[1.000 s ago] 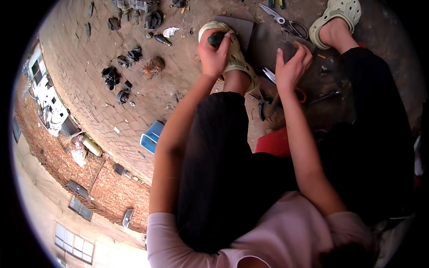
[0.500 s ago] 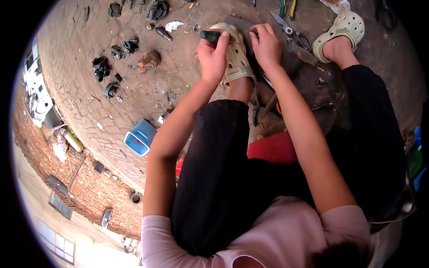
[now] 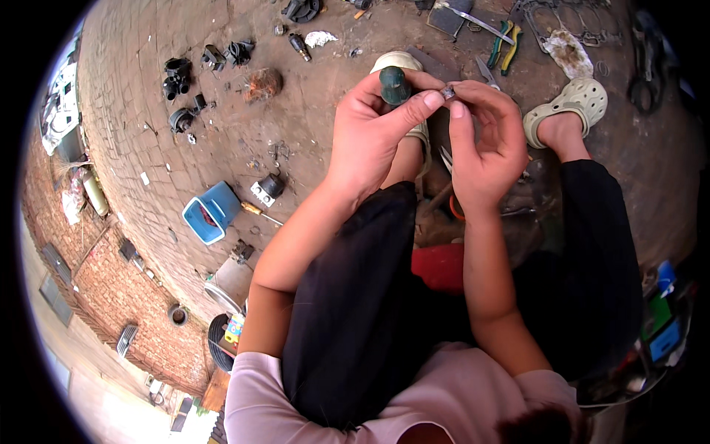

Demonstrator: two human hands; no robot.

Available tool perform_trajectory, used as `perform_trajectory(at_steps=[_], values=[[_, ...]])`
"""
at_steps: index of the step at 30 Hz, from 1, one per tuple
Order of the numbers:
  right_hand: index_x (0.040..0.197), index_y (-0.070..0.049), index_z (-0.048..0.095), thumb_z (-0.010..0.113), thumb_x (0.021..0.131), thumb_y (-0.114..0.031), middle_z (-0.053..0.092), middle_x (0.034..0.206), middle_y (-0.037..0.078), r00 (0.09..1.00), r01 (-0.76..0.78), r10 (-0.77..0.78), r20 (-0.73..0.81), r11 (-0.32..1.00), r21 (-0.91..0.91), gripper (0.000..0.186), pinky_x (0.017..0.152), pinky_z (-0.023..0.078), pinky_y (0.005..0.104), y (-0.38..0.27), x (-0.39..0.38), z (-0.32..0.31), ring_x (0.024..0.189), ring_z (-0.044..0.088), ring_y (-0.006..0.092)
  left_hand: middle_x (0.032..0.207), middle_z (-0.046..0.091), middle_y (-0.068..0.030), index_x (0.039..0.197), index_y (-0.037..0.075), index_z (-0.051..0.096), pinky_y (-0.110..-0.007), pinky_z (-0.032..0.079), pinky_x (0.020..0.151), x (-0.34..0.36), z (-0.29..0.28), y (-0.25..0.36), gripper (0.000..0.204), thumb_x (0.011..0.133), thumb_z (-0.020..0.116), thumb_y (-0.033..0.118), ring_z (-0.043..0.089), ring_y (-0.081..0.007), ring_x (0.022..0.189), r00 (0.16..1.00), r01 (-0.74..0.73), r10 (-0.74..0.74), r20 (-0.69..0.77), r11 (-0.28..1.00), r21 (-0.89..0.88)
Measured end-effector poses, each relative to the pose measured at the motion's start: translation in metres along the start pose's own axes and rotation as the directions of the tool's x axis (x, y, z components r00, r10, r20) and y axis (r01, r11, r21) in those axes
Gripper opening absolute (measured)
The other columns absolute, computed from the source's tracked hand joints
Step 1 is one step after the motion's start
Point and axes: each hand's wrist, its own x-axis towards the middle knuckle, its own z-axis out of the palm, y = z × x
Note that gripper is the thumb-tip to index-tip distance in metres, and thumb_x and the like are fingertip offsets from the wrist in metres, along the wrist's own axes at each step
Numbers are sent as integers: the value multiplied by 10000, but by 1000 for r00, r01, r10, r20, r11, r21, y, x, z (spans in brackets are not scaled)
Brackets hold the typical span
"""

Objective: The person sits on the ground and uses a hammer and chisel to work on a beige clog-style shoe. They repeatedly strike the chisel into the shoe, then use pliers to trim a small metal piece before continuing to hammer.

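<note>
Dusty brick ground [image 3: 148,133] lies under me. I see the left hand [image 3: 370,140] closed on a dark green round knob [image 3: 394,85], and the right hand [image 3: 484,144] pinching a small grey metal piece [image 3: 447,91] beside it; I judge the joining not finished. Pliers [image 3: 500,49] lie beyond.

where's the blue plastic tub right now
In the head view the blue plastic tub sits on the dirt ground to the person's left, well left of the left hand, with a small dark part just right of it.

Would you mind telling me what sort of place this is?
Probably an outdoor repair yard: bare dirt ground strewn with dark metal parts, pliers lying nearby, and a brick wall alongside.
</note>
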Motion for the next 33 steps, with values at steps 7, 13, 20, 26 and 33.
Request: perform_trajectory(at_steps=[7, 13, 20, 26, 33], values=[[1044, 61, 619, 659, 840, 105, 667, 1033, 115, 995, -100, 96, 35, 983, 153, 212, 826, 534, 280, -12, 3, -6, 929, 650, 154, 983, 706, -62, 1046, -33, 683, -259, 514, 857, -4, 6, 7, 162, 886, 683, -10, 642, -112, 913, 998, -20, 18, 53, 999, 42], [1045, 58, 610, 664, 844, 104, 665, 1025, 103, 983, -179, 168, 70, 966, 189, 213, 824, 527, 267, -15, 5, -11, 930, 645, 142, 993, 708, -73, 1049, -32, 680, -264, 513, 867, -4, 8, 3, 167, 882, 679, -25, 646, -121, 920, 999, -18, 18, 31, 999, 27], [1043, 52, 588, 663, 860, 88, 657, 1017, 86, 937, -348, 324, 127, 873, 342, 200, 830, 508, 253, -17, 5, -15, 930, 628, 120, 990, 711, -83, 1034, -25, 678, -286, 502, 894, -4, 5, -1, 152, 883, 683, -15, 649, -138, 920, 999, -5, 6, 44, 1000, -24], [1036, 29, 585, 667, 876, 55, 654, 987, 69, 944, -329, 315, 98, 906, 265, 182, 827, 502, 250, -1, 4, -28, 912, 620, 105, 995, 703, -67, 1033, -18, 676, -280, 489, 901, 1, 6, -9, 135, 902, 672, 16, 635, -134, 950, 997, 71, -72, 40, 997, 33], [1058, -1, 545, 609, 927, -78, 637, 966, 94, 723, -666, 476, -501, 673, -322, 165, 809, 511, 315, 116, -133, -136, 866, 638, 210, 1028, 648, -74, 1086, -37, 614, -237, 418, 748, 13, 1, -20, 180, 970, 606, 101, 492, -106, 774, 989, 136, -138, 50, 990, 39]])
